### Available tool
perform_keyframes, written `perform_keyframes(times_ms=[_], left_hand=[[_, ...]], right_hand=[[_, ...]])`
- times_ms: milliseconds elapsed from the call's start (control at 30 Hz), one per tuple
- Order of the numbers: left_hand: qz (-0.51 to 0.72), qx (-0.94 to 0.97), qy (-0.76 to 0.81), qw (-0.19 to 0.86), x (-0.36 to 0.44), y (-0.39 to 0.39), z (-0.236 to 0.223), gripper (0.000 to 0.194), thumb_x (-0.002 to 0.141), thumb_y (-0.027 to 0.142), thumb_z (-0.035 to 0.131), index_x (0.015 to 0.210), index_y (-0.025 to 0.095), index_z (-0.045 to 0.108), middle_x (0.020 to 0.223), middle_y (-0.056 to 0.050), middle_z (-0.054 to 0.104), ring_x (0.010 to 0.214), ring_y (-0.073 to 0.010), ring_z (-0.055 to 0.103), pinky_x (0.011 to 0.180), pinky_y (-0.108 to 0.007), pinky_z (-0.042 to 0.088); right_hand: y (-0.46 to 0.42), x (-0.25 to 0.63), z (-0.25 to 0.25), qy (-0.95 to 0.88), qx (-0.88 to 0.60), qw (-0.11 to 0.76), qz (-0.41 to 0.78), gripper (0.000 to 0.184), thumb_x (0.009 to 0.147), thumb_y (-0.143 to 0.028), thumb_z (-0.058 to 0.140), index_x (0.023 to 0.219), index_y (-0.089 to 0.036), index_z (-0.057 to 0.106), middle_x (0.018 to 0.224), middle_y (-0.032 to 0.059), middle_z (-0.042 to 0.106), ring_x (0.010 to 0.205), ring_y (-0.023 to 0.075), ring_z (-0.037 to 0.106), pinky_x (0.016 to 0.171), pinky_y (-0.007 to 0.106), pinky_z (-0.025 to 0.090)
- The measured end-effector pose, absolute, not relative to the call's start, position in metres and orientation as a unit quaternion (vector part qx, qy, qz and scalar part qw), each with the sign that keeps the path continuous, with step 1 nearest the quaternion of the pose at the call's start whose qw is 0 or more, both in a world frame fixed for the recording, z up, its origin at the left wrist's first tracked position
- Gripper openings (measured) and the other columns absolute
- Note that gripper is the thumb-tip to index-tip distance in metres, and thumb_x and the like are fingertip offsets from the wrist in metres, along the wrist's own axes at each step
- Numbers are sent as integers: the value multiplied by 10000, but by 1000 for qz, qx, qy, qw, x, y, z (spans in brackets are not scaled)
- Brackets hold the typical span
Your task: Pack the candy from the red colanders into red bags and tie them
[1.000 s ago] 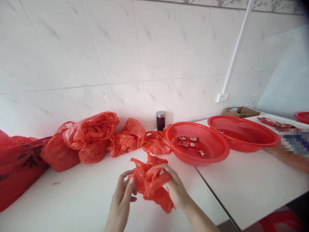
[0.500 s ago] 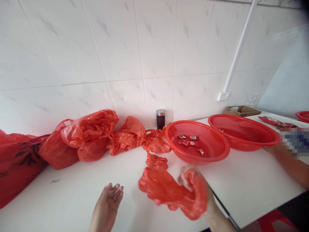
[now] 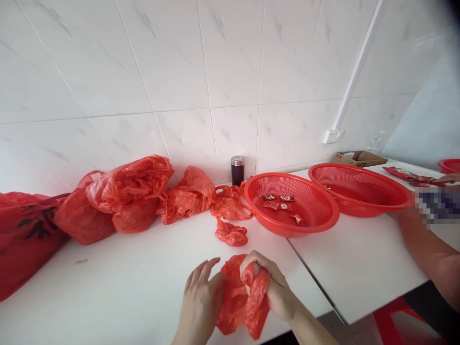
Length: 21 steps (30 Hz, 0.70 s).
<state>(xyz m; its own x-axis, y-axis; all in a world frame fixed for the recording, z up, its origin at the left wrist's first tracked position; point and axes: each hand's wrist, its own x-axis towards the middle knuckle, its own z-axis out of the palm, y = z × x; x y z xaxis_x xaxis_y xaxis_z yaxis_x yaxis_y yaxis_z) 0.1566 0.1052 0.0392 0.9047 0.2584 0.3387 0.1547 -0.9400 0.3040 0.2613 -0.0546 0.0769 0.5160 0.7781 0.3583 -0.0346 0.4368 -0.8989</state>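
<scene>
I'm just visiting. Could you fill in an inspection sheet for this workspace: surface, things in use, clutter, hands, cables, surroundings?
Surface: white tabletop, dark seam at right.
Things in use: crumpled red bag.
Clutter: more red bags, dark flask; left basket with small wrapped packets, second basket beside it, cardboard box.
Hands: right hand grips the bag; left hand, fingers loosely open, at its left edge, contact unclear.
Cables: nothing seen.
Surroundings: tiled wall, white strip, socket, another person's arm.

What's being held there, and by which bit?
The right hand grips a red bag by a bunched part; whether the left hand holds it too is unclear.
</scene>
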Motion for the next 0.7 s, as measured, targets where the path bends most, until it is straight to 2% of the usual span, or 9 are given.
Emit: perform_keyframes(times_ms=[67, 133, 233, 300, 400, 500, 600, 700], left_hand=[[132, 964, 158, 171, 154, 125, 27, 321, 879, 125, 436, 1006, 293, 678, 1108, -32, 686, 962, -227, 652, 802, -403, 527], [152, 943, 211, 209, 147, 132, 28, 300, 926, 197, 401, 1077, 292, 642, 1020, -20, 700, 871, -192, 669, 725, -337, 535], [264, 905, 216, 253, 139, 112, 43, 224, 929, 347, 451, 1070, 263, 603, 1034, -48, 663, 849, -188, 653, 654, -292, 528], [331, 897, 150, 250, 139, 87, 49, 197, 869, 382, 557, 997, 241, 609, 1056, -82, 630, 905, -216, 624, 711, -320, 531], [341, 915, 68, 203, 148, 62, 37, 97, 820, 240, 595, 900, 238, 651, 1200, -110, 577, 1058, -265, 566, 823, -395, 514], [278, 937, 109, 180, 153, 79, 11, 308, 814, 66, 450, 907, 257, 672, 1255, -61, 589, 1044, -229, 595, 781, -355, 532], [234, 928, 187, 223, 147, 125, -1, 402, 801, 51, 386, 964, 281, 673, 1146, -14, 661, 912, -171, 656, 709, -265, 530], [235, 871, 293, 317, 135, 160, 9, 373, 768, 109, 425, 996, 267, 673, 1106, -23, 671, 852, -183, 677, 654, -251, 523]], right_hand=[[-64, 269, 76, -396, -423, 756, 305, 313, 961, -421, 454, 772, -173, 481, 642, -17, 433, 548, 83, 360, 552, 231, 311], [-73, 276, 74, -387, -406, 764, 317, 328, 963, -441, 437, 769, -178, 465, 590, -27, 413, 516, 85, 328, 533, 237, 295], [-77, 280, 71, -383, -428, 766, 289, 331, 960, -444, 440, 761, -182, 465, 544, -32, 392, 514, 92, 306, 527, 241, 297], [-73, 276, 71, -383, -436, 769, 268, 330, 958, -446, 445, 757, -185, 468, 547, -29, 399, 519, 97, 323, 524, 241, 311], [-63, 268, 72, -385, -427, 774, 266, 304, 964, -426, 438, 782, -189, 488, 554, -24, 442, 505, 101, 384, 521, 243, 339], [-63, 267, 74, -403, -439, 753, 279, 318, 977, -427, 406, 826, -177, 533, 578, -7, 512, 511, 112, 455, 547, 254, 377], [-78, 278, 76, -425, -508, 701, 266, 353, 971, -427, 408, 804, -162, 571, 645, 17, 550, 604, 125, 497, 631, 268, 404], [-101, 299, 83, -447, -593, 614, 267, 264, 937, -354, 446, 838, -173, 610, 772, 32, 575, 705, 136, 516, 681, 261, 414]])
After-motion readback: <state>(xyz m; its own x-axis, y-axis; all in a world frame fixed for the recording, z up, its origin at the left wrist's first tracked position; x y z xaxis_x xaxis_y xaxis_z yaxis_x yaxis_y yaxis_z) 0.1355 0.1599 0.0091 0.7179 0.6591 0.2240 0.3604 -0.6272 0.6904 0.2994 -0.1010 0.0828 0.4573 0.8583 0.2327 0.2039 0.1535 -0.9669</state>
